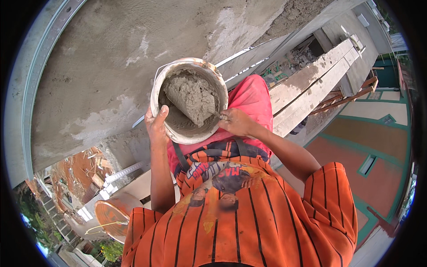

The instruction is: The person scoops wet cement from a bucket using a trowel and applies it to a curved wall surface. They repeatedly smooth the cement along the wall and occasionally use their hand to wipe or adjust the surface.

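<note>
— Head view, looking straight down. Left hand (156, 126) gripping what?

— Clamping the rim of a white bucket (163, 84) at about seven o'clock on its circle, thumb hooking over the edge into the bucket, fingers hidden underneath. Holding the bucket up in front of the chest, just above centre frame.

— And inside?

— Carrying grey mortar (192, 95), heaped in a wedge toward the four o'clock side, smeared around the walls.

— Right hand (236, 122)?

— Closing tightly around a trowel handle at the bucket's four o'clock edge, fingers curled together. Trowel (212, 111) mostly buried, blade lying under the wedge of mortar, so only a bit of metal showing near the knuckles.

— Surroundings?

— Facing a rough grey plastered wall (102, 62) filling the frame from nine to twelve o'clock, with a metal frame edge (38, 58) curving along at ten o'clock. Wearing an orange striped shirt (249, 218) at six o'clock and pink-red trousers (251, 100) just past the bucket at three o'clock. Standing beside mortar-spattered wooden planks (311, 86) running out toward two o'clock. Sitting well below, at eight o'clock, an orange bucket (113, 213) with a wire handle. Showing far beneath, at four o'clock, a red and green painted floor (373, 138).
</note>
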The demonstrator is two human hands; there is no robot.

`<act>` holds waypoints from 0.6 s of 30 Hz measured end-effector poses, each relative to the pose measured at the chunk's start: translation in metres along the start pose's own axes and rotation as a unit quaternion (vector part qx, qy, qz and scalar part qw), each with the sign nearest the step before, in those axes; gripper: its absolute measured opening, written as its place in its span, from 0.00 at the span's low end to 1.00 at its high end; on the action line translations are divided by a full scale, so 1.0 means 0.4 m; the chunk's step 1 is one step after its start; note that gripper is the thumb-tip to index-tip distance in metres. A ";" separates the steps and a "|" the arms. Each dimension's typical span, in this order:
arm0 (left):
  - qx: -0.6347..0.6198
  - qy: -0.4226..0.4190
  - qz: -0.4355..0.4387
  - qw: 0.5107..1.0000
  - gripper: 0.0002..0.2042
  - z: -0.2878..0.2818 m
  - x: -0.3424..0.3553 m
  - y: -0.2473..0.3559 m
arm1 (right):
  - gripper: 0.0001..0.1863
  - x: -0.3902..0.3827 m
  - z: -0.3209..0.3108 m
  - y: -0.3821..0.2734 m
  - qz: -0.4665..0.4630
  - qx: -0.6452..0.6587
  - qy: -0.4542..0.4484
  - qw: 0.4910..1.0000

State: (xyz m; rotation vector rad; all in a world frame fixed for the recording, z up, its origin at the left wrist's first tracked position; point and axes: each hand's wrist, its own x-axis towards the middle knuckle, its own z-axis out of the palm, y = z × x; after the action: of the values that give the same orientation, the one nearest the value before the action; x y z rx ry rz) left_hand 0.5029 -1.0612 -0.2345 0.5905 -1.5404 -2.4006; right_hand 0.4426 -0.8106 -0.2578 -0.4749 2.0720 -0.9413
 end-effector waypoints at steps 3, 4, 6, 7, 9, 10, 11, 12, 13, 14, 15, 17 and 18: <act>0.009 0.009 0.016 1.000 0.26 -0.004 0.008 0.002 | 0.22 -0.011 0.000 0.004 0.009 -0.047 0.060 0.997; 0.041 0.030 0.019 0.999 0.27 0.003 0.014 0.001 | 0.22 -0.018 0.001 0.009 0.022 -0.038 0.087 0.995; -0.009 -0.032 0.046 0.998 0.26 0.020 0.015 0.004 | 0.19 -0.054 0.021 0.015 -0.023 -0.020 0.141 0.989; 0.006 -0.021 0.019 1.000 0.26 0.032 0.012 0.005 | 0.19 -0.060 0.027 0.013 -0.018 -0.016 0.127 0.992; 0.015 -0.021 0.003 1.000 0.26 0.050 0.015 0.007 | 0.20 -0.073 0.031 0.007 -0.022 0.027 0.126 0.991; 0.020 -0.018 0.000 1.000 0.26 0.051 0.016 0.009 | 0.20 -0.076 0.031 0.000 0.003 0.026 0.151 0.988; 0.032 0.013 0.004 0.999 0.25 0.050 0.019 0.011 | 0.20 -0.077 0.028 -0.005 0.007 0.025 0.149 0.988; 0.019 -0.017 0.002 1.000 0.25 0.045 0.026 0.013 | 0.20 -0.069 0.025 -0.016 -0.012 0.038 0.160 0.986; 0.014 -0.018 0.005 1.000 0.25 0.037 0.038 0.010 | 0.19 -0.071 0.022 -0.018 -0.011 0.049 0.160 0.986; 0.015 -0.018 0.010 1.000 0.25 0.021 0.047 0.013 | 0.19 -0.065 0.023 -0.024 0.000 0.045 0.143 0.989; 0.015 0.003 0.004 1.000 0.25 0.006 0.053 0.011 | 0.18 -0.065 0.026 -0.023 0.026 0.041 0.121 0.991; 0.018 0.036 0.004 0.999 0.24 -0.014 0.058 0.000 | 0.20 -0.061 0.036 -0.013 0.021 0.066 0.072 0.995; 0.016 0.012 0.024 1.000 0.24 -0.016 0.060 -0.004 | 0.18 -0.056 0.042 -0.006 -0.007 0.078 0.097 0.992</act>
State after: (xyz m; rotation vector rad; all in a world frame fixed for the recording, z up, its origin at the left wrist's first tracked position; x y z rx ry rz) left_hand 0.4842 -1.0753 -0.2433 0.5801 -1.5691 -2.3295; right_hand 0.4696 -0.8062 -0.2514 -0.3274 2.1473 -1.1874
